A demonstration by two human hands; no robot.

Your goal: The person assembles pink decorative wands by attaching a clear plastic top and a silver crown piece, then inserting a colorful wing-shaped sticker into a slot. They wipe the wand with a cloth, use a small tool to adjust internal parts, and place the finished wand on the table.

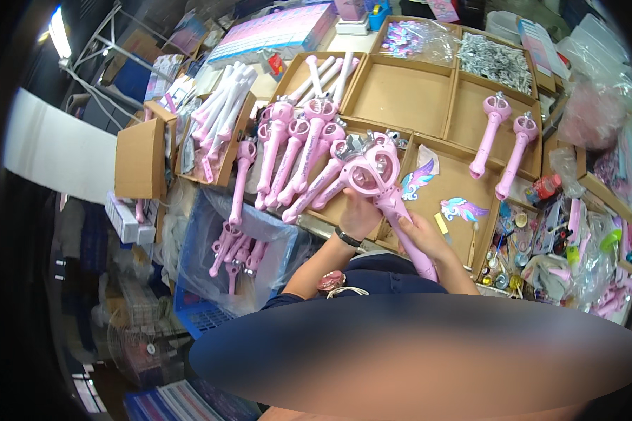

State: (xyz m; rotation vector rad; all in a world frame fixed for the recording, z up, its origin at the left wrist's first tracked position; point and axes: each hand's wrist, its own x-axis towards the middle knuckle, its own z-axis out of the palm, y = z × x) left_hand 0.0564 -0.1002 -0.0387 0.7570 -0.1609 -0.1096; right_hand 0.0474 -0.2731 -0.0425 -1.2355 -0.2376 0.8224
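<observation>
A pink toy wand with a round openwork head and clear parts is held in front of my body, its handle slanting down to the right. My left hand, with a dark band at the wrist, is closed at the underside of the head. Around the handle my right hand is closed, its fingertips partly hidden. Just beyond, a blue-and-purple wing piece and a second wing piece lie in a cardboard tray. Left of my hands, several more pink wands lie bunched together.
Two pink wands lie across the right trays. Silvery small parts fill a back tray. A blue crate lined with plastic holds wands at lower left. White-tubed pieces stand in a box. Small bottles and bags crowd the right.
</observation>
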